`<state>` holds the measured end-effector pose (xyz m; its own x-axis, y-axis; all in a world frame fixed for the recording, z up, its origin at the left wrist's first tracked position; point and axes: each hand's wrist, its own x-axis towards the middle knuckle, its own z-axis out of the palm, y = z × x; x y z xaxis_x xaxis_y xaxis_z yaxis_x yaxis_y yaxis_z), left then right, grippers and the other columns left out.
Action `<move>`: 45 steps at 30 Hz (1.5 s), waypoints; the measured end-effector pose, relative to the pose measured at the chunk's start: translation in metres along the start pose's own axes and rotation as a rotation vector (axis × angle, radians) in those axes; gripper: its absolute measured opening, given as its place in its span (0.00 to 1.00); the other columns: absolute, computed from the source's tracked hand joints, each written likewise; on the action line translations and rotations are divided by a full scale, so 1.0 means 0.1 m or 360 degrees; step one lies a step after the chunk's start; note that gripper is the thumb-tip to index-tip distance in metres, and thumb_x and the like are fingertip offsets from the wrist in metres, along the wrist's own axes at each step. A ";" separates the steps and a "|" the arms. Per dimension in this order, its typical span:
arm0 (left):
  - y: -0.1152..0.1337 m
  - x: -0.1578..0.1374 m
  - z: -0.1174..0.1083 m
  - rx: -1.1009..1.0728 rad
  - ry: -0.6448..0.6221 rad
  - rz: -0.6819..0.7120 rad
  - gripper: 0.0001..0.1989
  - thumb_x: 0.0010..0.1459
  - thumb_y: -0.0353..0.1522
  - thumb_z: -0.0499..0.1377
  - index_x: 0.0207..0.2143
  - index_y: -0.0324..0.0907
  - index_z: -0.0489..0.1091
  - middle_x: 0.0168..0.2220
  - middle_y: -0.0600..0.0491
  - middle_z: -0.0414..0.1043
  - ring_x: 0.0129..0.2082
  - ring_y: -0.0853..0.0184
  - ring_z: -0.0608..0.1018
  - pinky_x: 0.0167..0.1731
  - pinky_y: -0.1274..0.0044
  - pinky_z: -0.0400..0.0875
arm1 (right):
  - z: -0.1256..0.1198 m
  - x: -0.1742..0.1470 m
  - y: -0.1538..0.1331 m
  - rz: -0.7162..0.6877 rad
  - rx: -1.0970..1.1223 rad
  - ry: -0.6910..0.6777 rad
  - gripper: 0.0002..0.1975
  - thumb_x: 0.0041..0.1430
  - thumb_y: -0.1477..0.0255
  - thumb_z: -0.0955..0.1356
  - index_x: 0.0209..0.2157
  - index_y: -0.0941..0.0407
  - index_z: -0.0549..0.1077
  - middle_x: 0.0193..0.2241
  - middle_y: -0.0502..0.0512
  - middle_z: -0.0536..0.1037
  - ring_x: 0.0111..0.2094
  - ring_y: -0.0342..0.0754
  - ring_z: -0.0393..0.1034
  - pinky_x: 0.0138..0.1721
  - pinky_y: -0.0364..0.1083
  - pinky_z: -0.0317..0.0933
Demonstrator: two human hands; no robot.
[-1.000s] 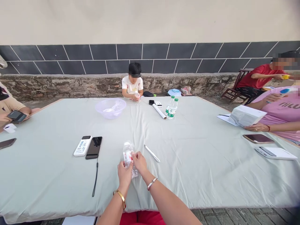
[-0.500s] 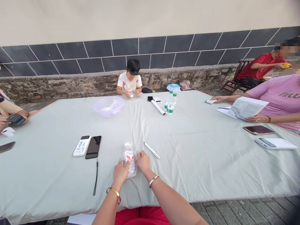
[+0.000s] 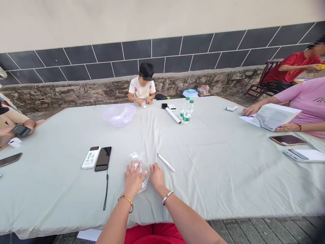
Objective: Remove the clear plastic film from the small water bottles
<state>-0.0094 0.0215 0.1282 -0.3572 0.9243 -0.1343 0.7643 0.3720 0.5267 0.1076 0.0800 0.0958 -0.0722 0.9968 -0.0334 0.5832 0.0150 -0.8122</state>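
Observation:
A clear plastic bottle with a red-and-white label lies on the cloth in front of me, cap end away from me. Clear plastic wrap surrounds it loosely. My left hand rests on top of the bottle, palm down and fingers spread, hiding much of the label. Just to the right, the closed fingers of my right hand pinch the edge of the wrap. A white pen lies beyond my right hand, touching neither hand.
On the cloth-covered table, a white power bank and black phone lie left. Farther off are a purple basin, a white roll and green-capped bottles. Several people sit around; one holds a booklet.
My left hand has gone from gripping the bottle's side to lying spread over it. My right hand keeps its pinch. Across the table, a person's small bottle has tipped toward the cloth.

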 end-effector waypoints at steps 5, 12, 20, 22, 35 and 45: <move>-0.41 0.02 -0.15 -0.0283 -0.0001 -0.0003 0.29 0.60 0.41 0.53 0.64 0.48 0.57 0.65 0.45 0.57 0.66 0.55 0.56 0.60 0.63 0.57 | 0.02 -0.02 0.01 -0.0022 -0.0011 -0.0042 0.11 0.64 0.67 0.57 0.26 0.51 0.60 0.23 0.50 0.73 0.25 0.48 0.68 0.27 0.43 0.54; -0.19 0.03 -0.07 -0.0352 0.0104 -0.0166 0.29 0.58 0.38 0.54 0.62 0.46 0.59 0.61 0.43 0.61 0.57 0.57 0.69 0.54 0.68 0.63 | -0.13 -0.04 -0.04 0.0011 -0.0023 -0.0127 0.16 0.66 0.58 0.55 0.34 0.53 0.66 0.18 0.47 0.69 0.22 0.48 0.68 0.25 0.43 0.54; -0.09 0.09 -0.07 -0.0343 0.0076 -0.0141 0.27 0.58 0.39 0.54 0.60 0.49 0.62 0.64 0.45 0.55 0.62 0.56 0.62 0.55 0.68 0.63 | -0.57 -0.11 -0.19 -0.0664 -0.0297 -0.1099 0.11 0.61 0.64 0.66 0.44 0.53 0.69 0.21 0.44 0.69 0.23 0.43 0.63 0.27 0.41 0.52; -0.06 0.14 -0.10 -0.0322 0.0048 -0.0091 0.26 0.57 0.38 0.55 0.59 0.48 0.64 0.64 0.45 0.54 0.63 0.56 0.61 0.56 0.69 0.61 | -0.61 -0.08 -0.20 -0.0661 -0.0377 -0.1192 0.07 0.58 0.68 0.69 0.38 0.54 0.70 0.21 0.44 0.69 0.24 0.42 0.63 0.27 0.40 0.52; -0.08 0.24 -0.13 -0.0400 -0.0115 0.0002 0.27 0.54 0.40 0.59 0.58 0.50 0.66 0.67 0.49 0.49 0.57 0.57 0.68 0.55 0.68 0.63 | -0.76 -0.09 -0.10 -0.0696 -0.1016 -0.0904 0.05 0.60 0.76 0.65 0.36 0.55 0.73 0.36 0.56 0.74 0.35 0.49 0.71 0.33 0.44 0.57; -0.10 0.25 -0.25 -0.0521 -0.0188 -0.0018 0.27 0.55 0.30 0.55 0.59 0.48 0.65 0.68 0.48 0.48 0.66 0.58 0.56 0.62 0.68 0.55 | -0.60 -0.28 -0.02 -0.0760 -0.0770 -0.1134 0.04 0.56 0.76 0.68 0.29 0.56 0.75 0.33 0.53 0.74 0.36 0.46 0.70 0.37 0.43 0.59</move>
<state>-0.0394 0.0390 0.1401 -0.2857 0.9308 -0.2280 0.5410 0.3530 0.7633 0.1569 0.0572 0.1329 -0.7645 0.5997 -0.2365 0.6229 0.5926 -0.5108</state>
